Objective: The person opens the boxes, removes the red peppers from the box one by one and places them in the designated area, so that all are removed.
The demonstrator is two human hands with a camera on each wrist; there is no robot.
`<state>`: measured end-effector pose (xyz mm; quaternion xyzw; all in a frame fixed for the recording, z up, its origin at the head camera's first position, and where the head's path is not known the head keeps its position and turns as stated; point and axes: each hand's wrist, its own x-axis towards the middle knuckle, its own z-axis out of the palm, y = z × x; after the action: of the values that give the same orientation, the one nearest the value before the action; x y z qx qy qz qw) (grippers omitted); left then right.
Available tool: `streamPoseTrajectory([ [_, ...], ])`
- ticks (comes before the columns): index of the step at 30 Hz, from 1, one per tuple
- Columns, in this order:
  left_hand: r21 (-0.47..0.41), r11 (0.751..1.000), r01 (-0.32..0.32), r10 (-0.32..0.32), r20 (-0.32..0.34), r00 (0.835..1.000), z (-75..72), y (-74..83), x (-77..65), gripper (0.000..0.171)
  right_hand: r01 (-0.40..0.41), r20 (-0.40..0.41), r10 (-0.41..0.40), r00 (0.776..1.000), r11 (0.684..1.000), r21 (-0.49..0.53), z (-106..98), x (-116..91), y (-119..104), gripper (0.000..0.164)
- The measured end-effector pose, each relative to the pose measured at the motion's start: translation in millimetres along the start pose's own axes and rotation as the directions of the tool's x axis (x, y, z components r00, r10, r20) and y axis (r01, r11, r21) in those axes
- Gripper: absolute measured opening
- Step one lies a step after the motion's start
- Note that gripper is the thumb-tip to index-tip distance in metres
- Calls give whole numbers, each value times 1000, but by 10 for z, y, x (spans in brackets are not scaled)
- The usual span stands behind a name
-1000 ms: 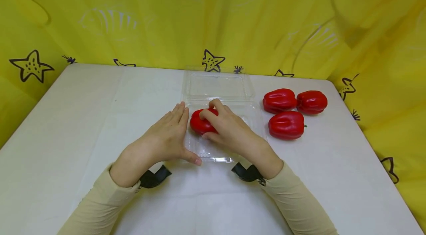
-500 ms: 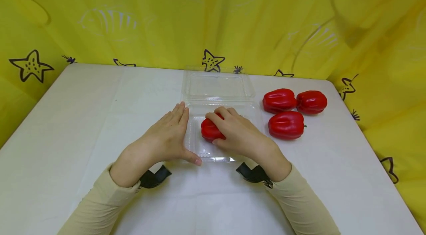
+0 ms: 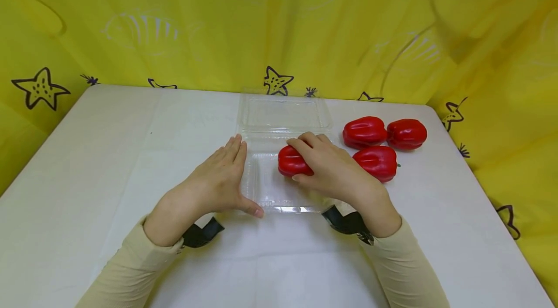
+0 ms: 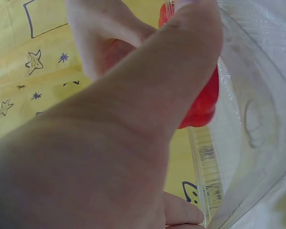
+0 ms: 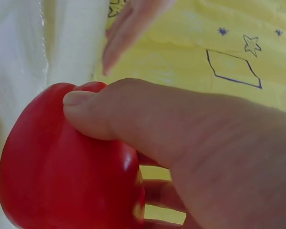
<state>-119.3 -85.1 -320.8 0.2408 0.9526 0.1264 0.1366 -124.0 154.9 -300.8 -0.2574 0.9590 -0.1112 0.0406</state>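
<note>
My right hand (image 3: 333, 167) grips a red bell pepper (image 3: 293, 161) over the right part of a clear plastic clamshell box (image 3: 270, 192). In the right wrist view the thumb lies across the top of the pepper (image 5: 62, 162), with the fingers curled round its far side. My left hand (image 3: 218, 177) is at the box's left side, fingers straight and together, thumb stretched along the front edge. The left wrist view shows the clear box wall (image 4: 262, 119) beside that hand, and part of the pepper (image 4: 202, 105) behind the thumb.
The box's lid (image 3: 285, 112) lies folded back toward the yellow curtain (image 3: 209, 22). To the right on the white table (image 3: 444, 230) rest three more red bell peppers (image 3: 364, 132), the nearest partly behind my right hand.
My right hand has carried the pepper rightward, from the left side of the box toward its right side. The left hand has stayed in place at the box.
</note>
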Motion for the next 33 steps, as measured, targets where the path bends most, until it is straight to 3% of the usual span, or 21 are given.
streamPoseTrajectory([
  [19, -18, 1000, 14, -14, 26, 1000, -2, 22, 10, 141, -7, -110, 8, 994, 1000, 9, -171, -217, 169, 68],
  [33, -22, 1000, 17, -17, 20, 1000, -5, 2, -18, 141, -24, -210, 30, 977, 999, 32, -237, -367, 288, 66],
])
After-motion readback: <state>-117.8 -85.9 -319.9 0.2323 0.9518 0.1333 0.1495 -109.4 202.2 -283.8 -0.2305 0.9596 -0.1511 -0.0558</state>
